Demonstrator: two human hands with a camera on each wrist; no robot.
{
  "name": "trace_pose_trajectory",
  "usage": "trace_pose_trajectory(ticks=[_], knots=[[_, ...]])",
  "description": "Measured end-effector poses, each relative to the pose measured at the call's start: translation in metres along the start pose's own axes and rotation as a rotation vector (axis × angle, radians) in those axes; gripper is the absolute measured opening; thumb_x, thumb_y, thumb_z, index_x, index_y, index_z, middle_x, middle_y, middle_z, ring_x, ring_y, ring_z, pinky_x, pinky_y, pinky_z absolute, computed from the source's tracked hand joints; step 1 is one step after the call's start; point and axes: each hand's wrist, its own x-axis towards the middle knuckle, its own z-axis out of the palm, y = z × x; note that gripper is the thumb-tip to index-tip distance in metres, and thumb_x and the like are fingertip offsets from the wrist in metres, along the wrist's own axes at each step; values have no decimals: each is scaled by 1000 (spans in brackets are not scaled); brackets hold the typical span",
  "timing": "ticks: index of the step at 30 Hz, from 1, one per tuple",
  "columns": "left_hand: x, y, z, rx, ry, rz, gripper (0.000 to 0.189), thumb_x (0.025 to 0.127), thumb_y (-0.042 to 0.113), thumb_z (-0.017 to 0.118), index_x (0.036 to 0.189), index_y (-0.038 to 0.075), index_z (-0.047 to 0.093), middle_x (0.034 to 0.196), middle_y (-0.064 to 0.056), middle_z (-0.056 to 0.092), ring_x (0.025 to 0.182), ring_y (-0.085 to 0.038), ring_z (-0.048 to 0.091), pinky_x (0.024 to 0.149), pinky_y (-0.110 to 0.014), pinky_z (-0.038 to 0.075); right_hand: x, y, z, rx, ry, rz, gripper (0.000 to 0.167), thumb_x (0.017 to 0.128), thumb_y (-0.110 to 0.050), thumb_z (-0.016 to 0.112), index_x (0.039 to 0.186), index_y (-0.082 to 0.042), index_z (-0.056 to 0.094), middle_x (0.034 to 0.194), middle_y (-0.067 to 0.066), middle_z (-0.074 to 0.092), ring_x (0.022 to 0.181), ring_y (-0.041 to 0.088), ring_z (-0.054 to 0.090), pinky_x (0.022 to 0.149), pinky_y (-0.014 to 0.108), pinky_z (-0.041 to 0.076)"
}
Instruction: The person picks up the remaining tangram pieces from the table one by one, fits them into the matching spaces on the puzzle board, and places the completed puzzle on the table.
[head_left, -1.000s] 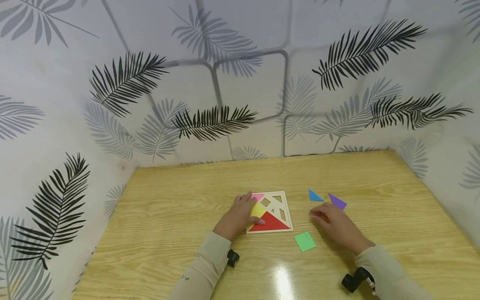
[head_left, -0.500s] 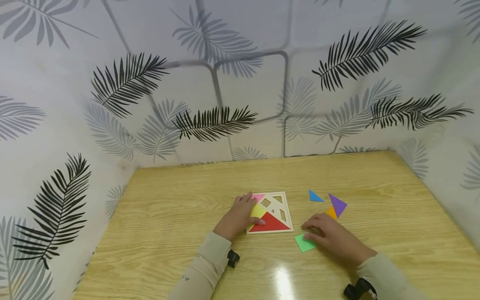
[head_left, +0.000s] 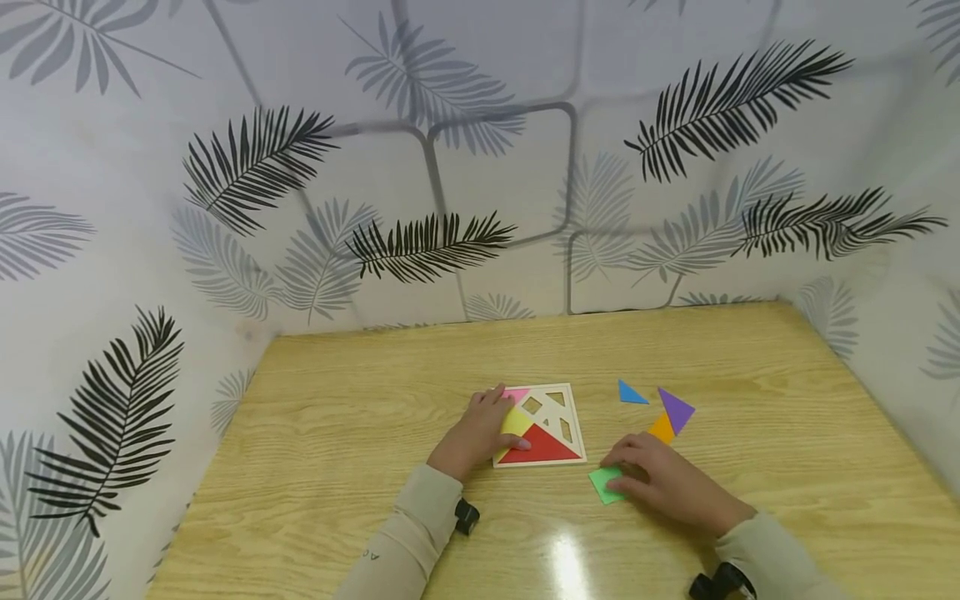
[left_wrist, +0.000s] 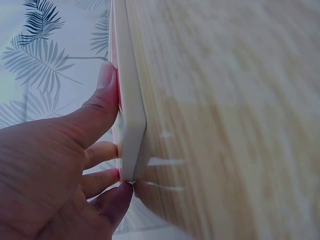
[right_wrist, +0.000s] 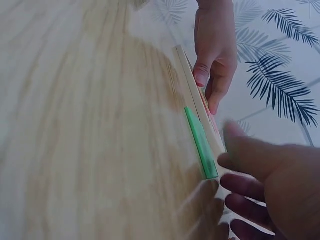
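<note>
In the head view, my left hand (head_left: 474,429) rests on the left side of a square wooden puzzle board (head_left: 573,412), thumb over the red triangle (head_left: 542,447). A yellow piece (head_left: 516,422) and a pink piece (head_left: 516,393) also sit in the board, partly under the fingers. Several cutouts show in its right half. My right hand (head_left: 667,479) hovers low over a green square piece (head_left: 604,482) on the table, with its thumb overlapping that piece. The right wrist view shows the green piece (right_wrist: 201,144) lying flat, thumb and fingers spread at its near end.
Beyond the right hand lie a blue triangle (head_left: 632,393), a purple triangle (head_left: 677,410) and an orange piece (head_left: 662,428), the last partly hidden by the hand. A leaf-patterned cloth (head_left: 510,275) stands behind the wooden table (head_left: 360,392).
My right hand has moved toward me and slightly left, from beside the blue and purple triangles to the green square, uncovering the orange piece. The left hand keeps its place on the board.
</note>
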Motion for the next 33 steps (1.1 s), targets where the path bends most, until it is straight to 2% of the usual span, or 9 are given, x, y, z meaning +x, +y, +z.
trace_pose_trajectory(ticks=[5,8,14,19,24,33], knots=[[-1,0,0,-5,4,9,79,79,49,66,142,7,39,151,-11,23,134,-30,23,102,-39,34,-2,6,0,-94,122,11,13,89,-20,64,101,-17,68,103,-8,58,97,10,53,84,37,47],[-2,1,0,-12,3,12,79,80,48,66,141,7,39,151,-12,23,134,-30,23,102,-39,34,-4,10,-1,-139,172,-16,13,87,-12,66,99,-14,69,100,-4,60,94,14,54,81,39,46],[-1,1,-1,-11,2,14,79,80,48,66,141,6,39,151,-12,23,134,-31,23,102,-39,34,-7,19,-4,-213,258,28,14,83,-5,68,96,-10,69,94,-1,62,89,17,55,78,40,45],[-1,0,-2,-9,5,16,80,79,48,66,141,6,40,151,-12,23,134,-31,24,102,-39,34,-9,21,-6,-228,330,45,18,80,3,69,96,-4,68,93,6,61,88,23,53,77,41,43],[-1,1,-3,-6,1,17,80,79,48,66,141,6,39,151,-13,23,133,-32,24,102,-40,34,-12,19,-8,-222,351,128,20,80,3,67,99,0,66,92,11,57,87,29,50,75,43,40],[0,2,-2,-13,-5,-2,81,79,49,66,142,7,38,151,-11,22,134,-31,23,102,-39,34,-13,20,-12,-244,362,280,23,84,-5,66,104,5,61,91,16,53,84,33,48,68,45,40]])
